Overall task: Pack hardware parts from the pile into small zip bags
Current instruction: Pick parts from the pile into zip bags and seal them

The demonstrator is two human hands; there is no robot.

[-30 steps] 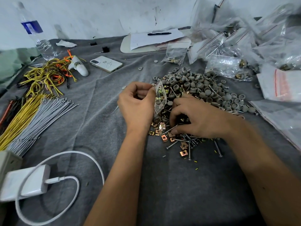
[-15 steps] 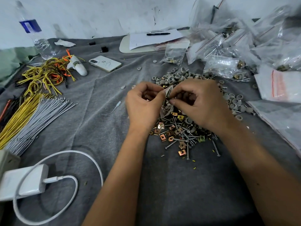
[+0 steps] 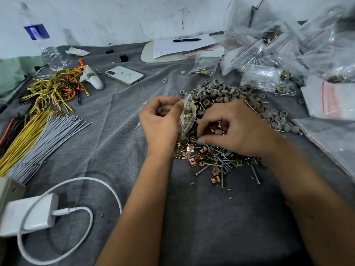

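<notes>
A scuffed white wall (image 3: 115,18) rises behind a grey cloth-covered table (image 3: 211,227).

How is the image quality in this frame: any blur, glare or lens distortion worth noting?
Head view: wide-angle bending at the edges; the filled zip bags at top right are smeared and glary; the left hand, its small zip bag and the hardware pile are reasonably sharp; lighting soft, shadows faint.

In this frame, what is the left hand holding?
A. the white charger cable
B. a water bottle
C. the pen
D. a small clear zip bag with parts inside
D: the left hand pinches the top of a small clear zip bag with metal clips showing inside, held upright beside the pile, while the right hand picks at the parts.
</notes>
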